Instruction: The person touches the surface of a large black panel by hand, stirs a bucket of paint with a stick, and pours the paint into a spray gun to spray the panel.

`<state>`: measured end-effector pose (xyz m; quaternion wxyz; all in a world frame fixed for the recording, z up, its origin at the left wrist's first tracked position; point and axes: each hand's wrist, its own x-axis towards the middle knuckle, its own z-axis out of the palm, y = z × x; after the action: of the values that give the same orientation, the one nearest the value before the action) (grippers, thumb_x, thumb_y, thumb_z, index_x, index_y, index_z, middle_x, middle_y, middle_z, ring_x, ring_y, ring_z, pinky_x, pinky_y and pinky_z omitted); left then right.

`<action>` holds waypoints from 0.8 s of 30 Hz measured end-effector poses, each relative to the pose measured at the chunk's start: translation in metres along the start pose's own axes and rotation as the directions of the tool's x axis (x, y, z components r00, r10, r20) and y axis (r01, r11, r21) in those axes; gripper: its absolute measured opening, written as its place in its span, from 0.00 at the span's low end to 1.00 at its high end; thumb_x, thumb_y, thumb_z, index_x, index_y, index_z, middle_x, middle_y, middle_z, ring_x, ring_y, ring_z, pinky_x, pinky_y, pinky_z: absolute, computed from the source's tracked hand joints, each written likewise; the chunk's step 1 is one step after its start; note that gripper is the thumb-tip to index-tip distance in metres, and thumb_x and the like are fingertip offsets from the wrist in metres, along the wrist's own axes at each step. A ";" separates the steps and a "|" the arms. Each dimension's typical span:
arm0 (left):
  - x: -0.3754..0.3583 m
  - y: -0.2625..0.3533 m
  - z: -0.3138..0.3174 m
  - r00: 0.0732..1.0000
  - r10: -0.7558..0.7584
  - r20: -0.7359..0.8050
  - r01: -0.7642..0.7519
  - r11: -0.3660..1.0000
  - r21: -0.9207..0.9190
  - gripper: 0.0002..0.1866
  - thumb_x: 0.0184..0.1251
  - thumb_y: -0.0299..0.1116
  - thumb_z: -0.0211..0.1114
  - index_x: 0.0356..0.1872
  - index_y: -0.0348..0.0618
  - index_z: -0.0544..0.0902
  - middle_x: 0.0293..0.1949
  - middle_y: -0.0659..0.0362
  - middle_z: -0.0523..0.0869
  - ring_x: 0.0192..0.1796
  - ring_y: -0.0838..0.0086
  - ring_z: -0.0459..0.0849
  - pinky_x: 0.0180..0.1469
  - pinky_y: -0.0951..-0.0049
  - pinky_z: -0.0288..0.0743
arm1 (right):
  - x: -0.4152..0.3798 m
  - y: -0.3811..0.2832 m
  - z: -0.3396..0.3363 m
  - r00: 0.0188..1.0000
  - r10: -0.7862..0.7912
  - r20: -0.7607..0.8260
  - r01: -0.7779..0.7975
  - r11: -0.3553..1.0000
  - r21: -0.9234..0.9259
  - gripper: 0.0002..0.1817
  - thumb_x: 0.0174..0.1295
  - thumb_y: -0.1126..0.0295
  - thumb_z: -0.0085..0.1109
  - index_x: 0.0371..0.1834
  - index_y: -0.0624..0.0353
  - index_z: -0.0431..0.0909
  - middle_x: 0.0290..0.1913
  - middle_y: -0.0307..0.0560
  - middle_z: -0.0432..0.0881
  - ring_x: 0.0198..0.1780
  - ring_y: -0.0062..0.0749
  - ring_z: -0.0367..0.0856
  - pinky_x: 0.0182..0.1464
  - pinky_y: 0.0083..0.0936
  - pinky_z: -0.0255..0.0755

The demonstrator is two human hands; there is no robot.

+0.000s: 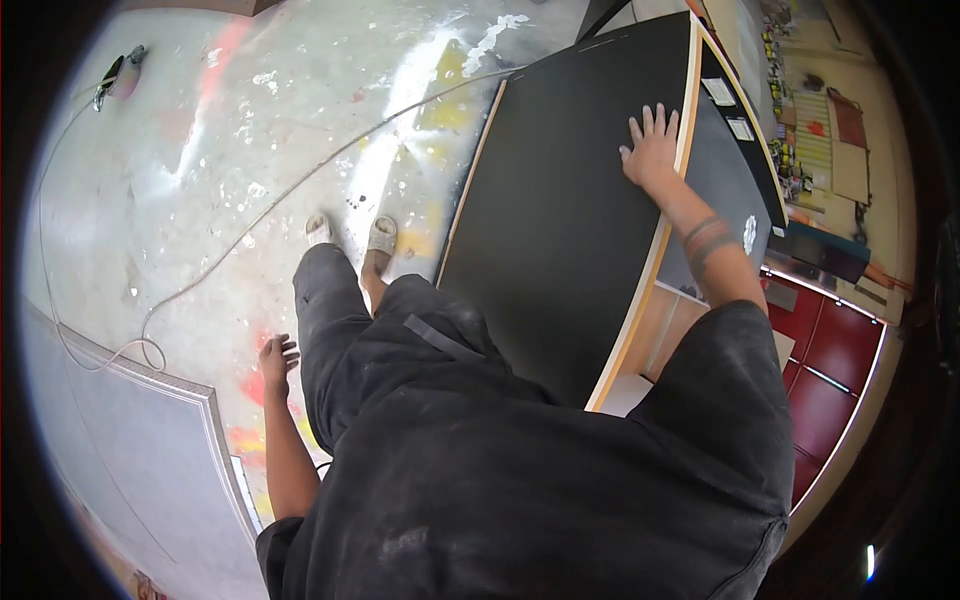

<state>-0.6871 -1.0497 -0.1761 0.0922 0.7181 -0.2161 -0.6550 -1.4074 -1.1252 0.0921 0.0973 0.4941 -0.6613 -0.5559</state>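
My right hand (655,150) lies flat with fingers spread on a large black panel (560,210), close to its pale wooden edge (640,310). The panel looks like the side of a cabinet or similar piece of furniture, standing to my right. On the left, my left hand (278,362) hangs beside my leg, its fingers slightly bent and apart, with nothing visible in it. The nearest thing to it is the paint-stained floor (230,250). Beyond the black panel's edge, a grey surface (720,200) and part of an open wooden inside show.
A thin hose or cable (290,190) runs across the floor and loops at the left. It leads towards a small tool (120,78) at the upper left. A grey framed panel (130,430) lies at lower left. Dark red panels (835,350) stand at the right.
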 end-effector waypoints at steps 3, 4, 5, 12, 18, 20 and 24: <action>0.007 -0.030 -0.009 0.994 -0.100 -0.038 0.099 0.995 -0.030 0.19 0.77 0.44 0.53 0.54 0.41 0.81 0.40 0.54 0.87 0.33 0.73 0.84 0.33 0.73 0.77 | -0.022 -0.024 -0.004 0.973 -0.210 0.099 0.211 0.977 -0.004 0.37 0.73 0.41 0.37 0.81 0.45 0.56 0.82 0.54 0.49 0.83 0.56 0.38 0.79 0.60 0.28; 0.009 -0.037 -0.007 0.993 -0.118 -0.032 0.116 0.992 -0.040 0.19 0.77 0.44 0.53 0.54 0.41 0.81 0.40 0.54 0.87 0.33 0.73 0.84 0.33 0.73 0.77 | -0.031 -0.032 -0.002 0.923 -0.356 0.148 0.357 0.934 0.022 0.37 0.72 0.40 0.37 0.81 0.44 0.56 0.83 0.52 0.50 0.84 0.55 0.38 0.80 0.60 0.28; 0.011 -0.045 -0.003 0.980 -0.193 -0.052 0.189 0.979 -0.073 0.19 0.77 0.45 0.53 0.54 0.41 0.81 0.40 0.55 0.87 0.33 0.73 0.84 0.33 0.72 0.77 | -0.036 -0.038 0.009 0.860 -0.473 0.194 0.467 0.881 0.080 0.37 0.73 0.39 0.34 0.82 0.43 0.55 0.83 0.49 0.48 0.84 0.54 0.37 0.80 0.60 0.26; 0.060 -0.055 0.035 0.938 -0.339 0.073 0.337 0.941 0.039 0.20 0.75 0.47 0.53 0.54 0.43 0.81 0.38 0.58 0.86 0.29 0.75 0.81 0.32 0.73 0.74 | 0.021 0.016 -0.004 0.828 -0.522 0.207 0.508 0.853 0.118 0.36 0.72 0.37 0.36 0.80 0.37 0.59 0.83 0.42 0.52 0.84 0.41 0.40 0.82 0.51 0.30; 0.148 0.046 0.069 0.969 -0.180 0.171 0.174 0.984 0.050 0.20 0.77 0.45 0.51 0.56 0.43 0.81 0.45 0.59 0.85 0.41 0.75 0.82 0.43 0.73 0.76 | 0.156 0.098 -0.014 0.974 -0.211 0.080 0.218 0.972 -0.092 0.33 0.73 0.39 0.38 0.79 0.34 0.61 0.82 0.41 0.54 0.83 0.42 0.44 0.81 0.55 0.32; 0.182 0.101 0.079 0.973 -0.119 0.200 0.113 0.993 0.040 0.21 0.78 0.47 0.52 0.58 0.43 0.81 0.46 0.58 0.86 0.41 0.75 0.83 0.43 0.74 0.76 | 0.205 0.127 -0.009 0.997 -0.081 0.016 0.082 0.977 -0.196 0.33 0.73 0.39 0.36 0.79 0.33 0.59 0.83 0.40 0.53 0.83 0.43 0.44 0.81 0.56 0.33; 0.243 0.193 0.095 0.973 0.068 0.221 -0.088 0.993 0.079 0.23 0.80 0.49 0.50 0.60 0.42 0.81 0.47 0.59 0.85 0.42 0.78 0.81 0.47 0.76 0.76 | 0.247 0.146 0.008 1.000 0.001 -0.017 -0.006 0.956 -0.294 0.34 0.74 0.39 0.34 0.81 0.35 0.56 0.83 0.43 0.51 0.83 0.45 0.44 0.80 0.57 0.34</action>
<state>-0.8048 -1.3117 -0.3268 0.0616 0.6363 -0.2817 -0.7155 -1.6140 -1.3240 0.1066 0.1759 0.4776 -0.5713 -0.6439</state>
